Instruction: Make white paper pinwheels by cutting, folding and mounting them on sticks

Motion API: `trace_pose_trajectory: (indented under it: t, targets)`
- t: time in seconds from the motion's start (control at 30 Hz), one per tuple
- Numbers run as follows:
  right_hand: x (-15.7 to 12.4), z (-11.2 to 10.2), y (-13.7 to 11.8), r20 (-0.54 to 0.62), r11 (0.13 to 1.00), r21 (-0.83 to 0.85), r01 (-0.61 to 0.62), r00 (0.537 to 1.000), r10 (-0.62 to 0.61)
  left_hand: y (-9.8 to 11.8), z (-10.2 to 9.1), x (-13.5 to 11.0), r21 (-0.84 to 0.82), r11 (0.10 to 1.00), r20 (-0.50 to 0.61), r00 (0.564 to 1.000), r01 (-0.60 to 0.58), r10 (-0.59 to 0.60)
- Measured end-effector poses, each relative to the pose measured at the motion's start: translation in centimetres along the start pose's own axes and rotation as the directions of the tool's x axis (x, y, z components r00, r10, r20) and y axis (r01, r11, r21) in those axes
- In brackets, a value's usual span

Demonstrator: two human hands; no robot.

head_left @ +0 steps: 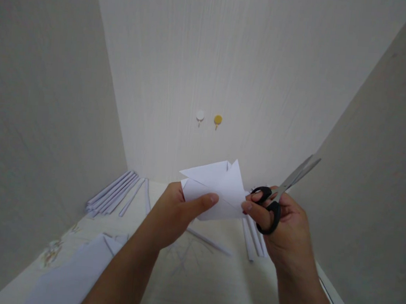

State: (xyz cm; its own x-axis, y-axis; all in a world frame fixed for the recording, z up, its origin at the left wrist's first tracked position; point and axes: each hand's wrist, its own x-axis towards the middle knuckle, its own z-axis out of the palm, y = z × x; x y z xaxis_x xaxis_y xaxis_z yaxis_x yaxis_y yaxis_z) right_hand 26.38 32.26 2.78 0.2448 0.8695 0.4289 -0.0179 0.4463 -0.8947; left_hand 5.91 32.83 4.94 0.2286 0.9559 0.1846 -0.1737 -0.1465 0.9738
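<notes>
A folded piece of white paper (218, 183) is held up above the table, with pointed flaps along its top edge. My left hand (177, 213) grips it from the left, thumb pressed flat across the front; the other fingers are hidden behind. My right hand (285, 224) has black-handled scissors (280, 193) hooked over its thumb and fingers, their blades pointing up and to the right, away from the paper. The thumb and fingertips of that hand also meet the paper's right edge.
Rolled paper sticks (113, 194) lie in a bundle at the back left, and more paper tubes (252, 238) lie behind my right hand. White sheets (70, 272) rest at front left. A single paper stick (210, 241) lies mid-table. Walls enclose the table; two hooks hang on the back wall (209, 68).
</notes>
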Motion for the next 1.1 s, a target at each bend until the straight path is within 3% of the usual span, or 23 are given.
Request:
trace_pose_trajectory:
  t: [0.3,0.57,0.97,1.1]
  targets:
    - [-0.5,0.3,-0.7,0.129,0.992,-0.104,-0.066,0.988,0.079,0.5,0.5,-0.3,0.004,1.000,-0.195,0.981,0.007,-0.006]
    - [-0.9,0.5,-0.8,0.129,0.992,-0.105,-0.074,0.988,0.088,0.6,0.5,-0.4,0.011,0.999,-0.188,0.982,0.034,-0.032]
    - [-0.9,0.9,-0.9,0.136,0.988,-0.101,-0.118,0.982,0.131,0.6,0.8,-0.4,0.000,1.000,-0.227,0.974,-0.020,0.019]
    - [-0.5,0.2,-1.2,0.223,0.983,-0.123,-0.137,0.961,0.161,0.7,-0.1,-0.2,0.032,0.998,-0.285,0.957,-0.050,0.057]
